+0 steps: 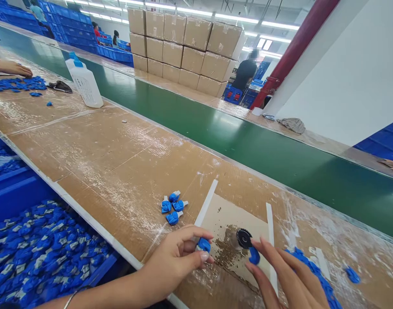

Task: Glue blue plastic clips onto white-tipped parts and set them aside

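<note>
From the head view, above the brown cardboard-covered counter, the left hand pinches a small rounded blue-and-white piece between thumb and fingers, at nine o'clock from a black-topped round pot. The right hand has its grip narrowed around a small curved blue piece, at five o'clock, just beside the pot. Both pieces look light, fairly stiff, perhaps slippery; their edges seem best to pinch.
</note>
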The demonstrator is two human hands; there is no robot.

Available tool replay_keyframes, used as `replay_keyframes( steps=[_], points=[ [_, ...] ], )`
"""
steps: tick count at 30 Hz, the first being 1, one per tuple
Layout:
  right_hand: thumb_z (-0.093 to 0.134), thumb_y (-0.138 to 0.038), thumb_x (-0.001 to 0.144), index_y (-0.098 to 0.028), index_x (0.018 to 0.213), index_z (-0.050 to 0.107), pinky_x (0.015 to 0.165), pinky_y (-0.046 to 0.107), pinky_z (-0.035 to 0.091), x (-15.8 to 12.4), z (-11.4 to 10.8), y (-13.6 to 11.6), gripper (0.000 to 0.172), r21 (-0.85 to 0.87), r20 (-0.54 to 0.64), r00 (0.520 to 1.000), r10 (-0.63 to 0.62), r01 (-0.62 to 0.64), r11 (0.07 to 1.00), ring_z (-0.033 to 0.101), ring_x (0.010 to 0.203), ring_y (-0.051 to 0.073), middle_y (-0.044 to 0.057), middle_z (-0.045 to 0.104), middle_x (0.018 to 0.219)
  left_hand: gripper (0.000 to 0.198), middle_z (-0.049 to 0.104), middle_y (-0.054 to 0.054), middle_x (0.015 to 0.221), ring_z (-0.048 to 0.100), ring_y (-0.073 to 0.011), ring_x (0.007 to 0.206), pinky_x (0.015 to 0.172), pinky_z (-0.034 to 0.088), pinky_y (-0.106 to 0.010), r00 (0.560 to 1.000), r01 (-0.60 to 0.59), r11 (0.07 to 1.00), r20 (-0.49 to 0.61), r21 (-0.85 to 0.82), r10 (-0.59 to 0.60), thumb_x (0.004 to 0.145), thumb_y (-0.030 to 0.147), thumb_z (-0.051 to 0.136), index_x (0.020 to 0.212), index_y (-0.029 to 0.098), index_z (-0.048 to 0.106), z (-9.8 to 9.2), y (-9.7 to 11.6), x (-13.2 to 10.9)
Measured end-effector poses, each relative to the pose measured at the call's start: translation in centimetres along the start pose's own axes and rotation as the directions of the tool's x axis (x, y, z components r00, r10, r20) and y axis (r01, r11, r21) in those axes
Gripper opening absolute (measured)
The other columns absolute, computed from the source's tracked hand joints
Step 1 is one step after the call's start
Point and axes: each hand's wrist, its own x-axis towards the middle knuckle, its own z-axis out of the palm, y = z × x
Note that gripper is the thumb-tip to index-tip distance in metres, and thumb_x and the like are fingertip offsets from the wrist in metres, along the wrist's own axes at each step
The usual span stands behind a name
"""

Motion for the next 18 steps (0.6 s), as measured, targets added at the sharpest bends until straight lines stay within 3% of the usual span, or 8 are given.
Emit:
replay_keyframes(
  steps=[3, 13, 18],
  points=[
    [0.057, -0.029, 0.089, -0.015, 0.142, 0.039, 0.085, 0.032, 0.043, 0.8, 1.1, 0.8, 0.057, -0.031, 0.059, 0.993, -0.098, 0.100, 0.995, 0.063, 0.095, 0.020, 0.004, 0.071, 0.106, 0.025, 0.059, -0.001, 0.096, 0.070, -0.0169, 0.082, 0.070, 0.050, -0.023, 1.000, -0.027, 0.999, -0.005, -0.036, 0.027, 0.073, 0.033, 0.078, 0.094, 0.021, 0.071, 0.1, 0.2, 0.0],
    [0.059, -0.024, 0.087, -0.011, 0.140, 0.041, 0.082, 0.033, 0.042, 1.0, 1.8, 0.9, 0.057, -0.032, 0.047, 0.988, -0.148, 0.149, 0.988, 0.063, 0.089, 0.021, 0.005, 0.072, 0.102, 0.018, 0.064, -0.002, 0.097, 0.069, -0.0193, 0.090, 0.079, 0.050, -0.027, 0.997, -0.079, 0.997, -0.001, -0.012, 0.079, 0.083, 0.034, 0.069, 0.097, 0.023, 0.072, 0.1, 0.5, -0.1],
    [0.059, -0.032, 0.088, -0.014, 0.134, 0.049, 0.084, 0.029, 0.046, 0.4, 1.6, 0.4, 0.051, 0.069, 0.048, 0.999, 0.021, -0.024, 0.997, 0.063, 0.095, 0.019, 0.006, 0.071, 0.104, 0.019, 0.069, -0.003, 0.094, 0.066, -0.0165, 0.091, 0.085, 0.047, -0.027, 0.997, -0.075, 0.997, 0.021, -0.012, 0.075, 0.082, 0.032, 0.071, 0.098, 0.022, 0.071, -0.1, 0.2, -0.2]
  ],
)
